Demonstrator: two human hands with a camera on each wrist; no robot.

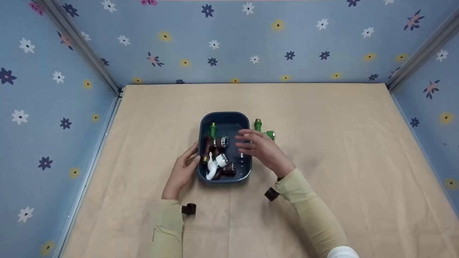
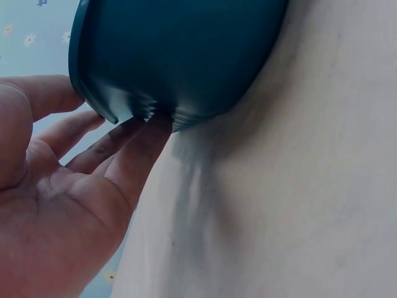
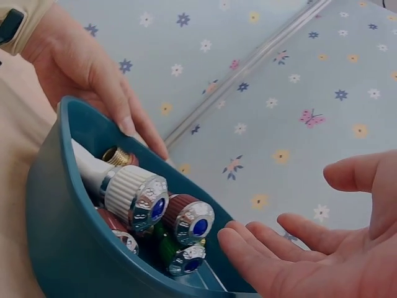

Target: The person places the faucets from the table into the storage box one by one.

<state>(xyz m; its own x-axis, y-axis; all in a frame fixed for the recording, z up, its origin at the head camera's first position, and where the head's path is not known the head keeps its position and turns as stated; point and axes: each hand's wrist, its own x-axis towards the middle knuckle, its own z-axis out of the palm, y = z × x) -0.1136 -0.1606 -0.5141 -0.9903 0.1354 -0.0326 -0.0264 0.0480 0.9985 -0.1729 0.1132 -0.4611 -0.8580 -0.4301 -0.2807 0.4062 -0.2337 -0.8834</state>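
A dark blue plastic basin (image 1: 225, 181) holds several taps, bunched along its left side in the head view. Among them are a white tap (image 1: 212, 169), brown taps (image 1: 221, 142) and a green tap (image 1: 213, 129), with chrome-ringed knobs. My left hand (image 1: 182, 174) grips the basin's left side, thumb at the rim and fingers against the outer wall, as the left wrist view shows. Over the right rim hovers my right hand (image 1: 263, 148), fingers extended and holding nothing. Another green tap (image 1: 258, 124) lies on the table just right of the basin, partly hidden by that hand.
Beige cloth (image 1: 340, 143) covers the table. Blue flowered panels (image 1: 233, 43) stand at the back and both sides, joined by metal corner posts (image 1: 80, 44). Each wrist wears a small black camera (image 1: 271, 194).
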